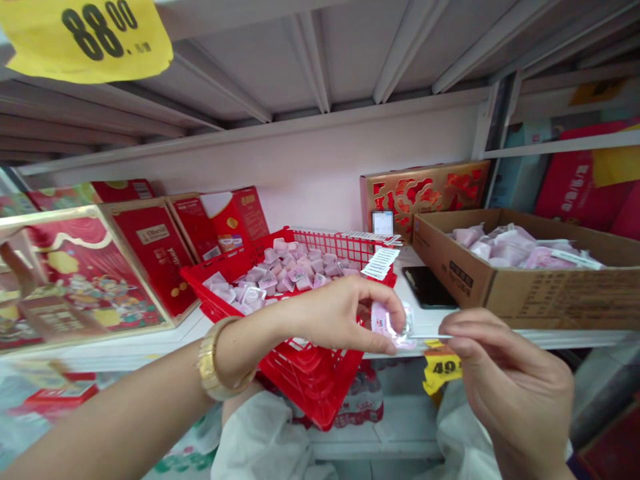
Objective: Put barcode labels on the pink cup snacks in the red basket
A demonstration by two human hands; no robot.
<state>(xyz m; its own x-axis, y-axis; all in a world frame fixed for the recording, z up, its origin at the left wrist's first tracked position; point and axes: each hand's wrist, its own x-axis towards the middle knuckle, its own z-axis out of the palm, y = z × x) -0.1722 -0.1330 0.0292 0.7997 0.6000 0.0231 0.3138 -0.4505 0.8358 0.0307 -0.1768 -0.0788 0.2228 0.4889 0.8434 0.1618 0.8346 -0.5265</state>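
My left hand (345, 313), with a gold bracelet at the wrist, grips a small pink jelly cup (384, 321) in shiny clear wrapping. The thumb and fingers pinch it just in front of the shelf edge. My right hand (520, 380) is closed in a pinch on a thin white strip (429, 337), seen edge-on, whose far end meets the cup. Behind my left hand is a tilted red plastic basket (320, 383) with many similar pale pink cups (290, 270). Strips of white printed labels (381, 263) lie over the basket's right rim.
At right on the shelf, an open cardboard box (555, 297) holds pink wrapped cups. A dark phone (430, 287) lies beside it. Red gift boxes (150, 247) stand at left, a gold-red box (425, 190) behind. A yellow price tag (443, 367) hangs at the shelf edge.
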